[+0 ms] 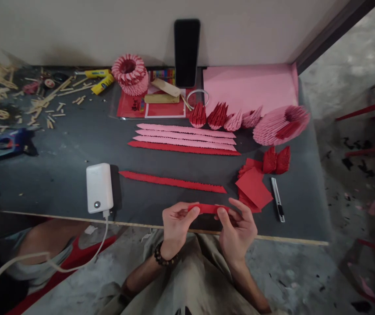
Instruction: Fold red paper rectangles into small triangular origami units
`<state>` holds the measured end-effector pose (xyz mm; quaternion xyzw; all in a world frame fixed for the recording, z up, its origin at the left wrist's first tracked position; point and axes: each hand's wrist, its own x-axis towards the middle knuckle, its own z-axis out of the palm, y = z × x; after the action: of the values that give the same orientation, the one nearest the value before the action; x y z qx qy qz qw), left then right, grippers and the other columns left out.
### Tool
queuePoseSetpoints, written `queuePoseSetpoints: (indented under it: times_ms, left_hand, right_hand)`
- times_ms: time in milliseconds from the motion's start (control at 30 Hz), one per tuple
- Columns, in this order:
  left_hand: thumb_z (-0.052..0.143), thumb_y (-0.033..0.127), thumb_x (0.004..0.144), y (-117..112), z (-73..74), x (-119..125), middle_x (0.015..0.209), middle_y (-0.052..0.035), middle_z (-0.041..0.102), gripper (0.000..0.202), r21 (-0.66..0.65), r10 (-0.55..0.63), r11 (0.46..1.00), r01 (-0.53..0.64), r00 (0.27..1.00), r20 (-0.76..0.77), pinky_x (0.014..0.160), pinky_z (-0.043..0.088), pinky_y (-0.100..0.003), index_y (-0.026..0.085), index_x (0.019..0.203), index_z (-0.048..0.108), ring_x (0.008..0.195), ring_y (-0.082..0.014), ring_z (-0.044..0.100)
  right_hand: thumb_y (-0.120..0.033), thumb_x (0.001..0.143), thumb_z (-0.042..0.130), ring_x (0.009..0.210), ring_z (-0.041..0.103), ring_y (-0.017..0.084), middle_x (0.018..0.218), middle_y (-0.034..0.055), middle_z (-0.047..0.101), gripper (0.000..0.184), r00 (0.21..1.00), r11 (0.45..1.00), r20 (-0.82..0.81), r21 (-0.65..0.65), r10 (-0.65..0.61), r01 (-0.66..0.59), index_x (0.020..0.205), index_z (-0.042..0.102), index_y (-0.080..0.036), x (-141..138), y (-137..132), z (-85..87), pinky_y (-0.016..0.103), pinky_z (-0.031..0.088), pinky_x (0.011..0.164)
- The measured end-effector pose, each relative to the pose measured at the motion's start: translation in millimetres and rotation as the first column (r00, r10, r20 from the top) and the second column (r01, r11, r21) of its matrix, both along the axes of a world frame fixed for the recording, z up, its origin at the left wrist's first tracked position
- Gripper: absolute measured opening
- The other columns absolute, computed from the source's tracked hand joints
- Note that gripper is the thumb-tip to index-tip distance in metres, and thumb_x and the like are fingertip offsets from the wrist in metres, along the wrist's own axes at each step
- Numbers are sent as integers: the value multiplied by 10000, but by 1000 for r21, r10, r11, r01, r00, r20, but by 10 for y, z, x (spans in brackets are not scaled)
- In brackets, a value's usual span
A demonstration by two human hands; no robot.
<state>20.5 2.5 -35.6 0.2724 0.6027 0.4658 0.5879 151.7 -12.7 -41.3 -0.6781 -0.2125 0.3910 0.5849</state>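
Observation:
A folded strip of red paper (209, 208) is stretched between my two hands over the table's front edge. My left hand (180, 223) pinches its left end, thumb on top. On its right end my right hand (238, 227) presses with the thumb, its index finger raised. Just beyond lies a long red row of folded paper pieces (172, 181). Right of my hands sits a stack of red paper sheets (255, 188), with red folded clusters (276, 160) behind it. Several pink rows (185, 134) and one red row (184, 148) lie farther back.
A white power bank (99, 188) with a cable stands left; a utility knife (277, 200) lies right. A phone (186, 52) leans on the wall beside a pink-red paper vase shape (130, 75). A glue gun (5, 148) and wooden sticks occupy the left. Someone's leg (49, 238) shows below.

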Motion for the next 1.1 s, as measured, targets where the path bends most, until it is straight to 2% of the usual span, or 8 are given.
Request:
queuePoseSetpoints:
  times_ms: [133,333,567,767,867,1000,1033,1100]
  left_hand:
    - [852,347,777,33,43,-23,776,-72,828,212,-41,-48,998,50,998,31,716,651,-325,156,867,832,712,-227,792]
    - [783,390,839,-13,129,5,636,-37,766,232,15,-93,995,97,982,-166,615,601,-312,174,757,764,614,-208,744]
    - [757,426,848,-80,155,97,661,0,755,225,63,-37,997,51,979,-199,620,616,-365,278,690,699,617,-220,717]
    - [788,356,829,-171,107,64,692,-32,776,201,94,0,995,10,994,-106,600,606,-325,193,724,732,620,-207,721]
    - [794,333,826,-204,72,-93,651,-22,758,187,118,46,992,-34,994,-102,608,589,-300,166,767,736,597,-184,704]
    - [781,290,857,-149,84,-298,619,3,739,195,146,175,976,-162,981,-80,613,568,-262,164,742,686,568,-145,682]
    - [793,273,848,-134,95,-312,613,6,736,188,151,191,972,-180,980,-60,614,567,-256,162,740,685,565,-141,680]
    - [808,245,836,-121,118,-287,618,3,742,177,141,165,977,-160,986,-21,609,561,-244,160,733,691,560,-132,676]
  right_hand:
    - [-351,730,849,450,580,106,675,-27,748,435,999,1000,41,-17,-5,6,1111,692,-210,25,10,28,237,470,455]
    - [-346,747,828,425,524,79,623,-55,713,506,999,999,39,-44,21,-19,1212,673,-220,68,6,71,204,438,438]
    - [-287,724,838,907,761,181,1059,41,797,838,944,976,-249,50,218,-213,1476,466,-284,-140,-46,119,325,621,851]
    - [-179,728,840,559,643,63,657,-107,713,847,851,983,-500,0,161,-185,1487,480,-291,-211,-16,152,187,576,652]
    - [-114,703,838,451,515,-1,514,-156,572,773,884,1000,-466,-3,25,-30,1418,578,-252,28,73,176,99,515,598]
    - [-156,705,833,547,634,48,556,-117,634,570,943,940,-150,131,-296,315,1250,701,-255,309,91,169,149,571,641]
    - [-174,709,830,524,634,61,603,-86,689,451,965,962,-111,108,-239,251,1146,743,-240,306,60,157,163,567,592]
    - [-252,739,807,589,698,122,763,3,789,321,981,995,-169,42,98,-93,1057,771,-222,207,-23,129,206,565,540]
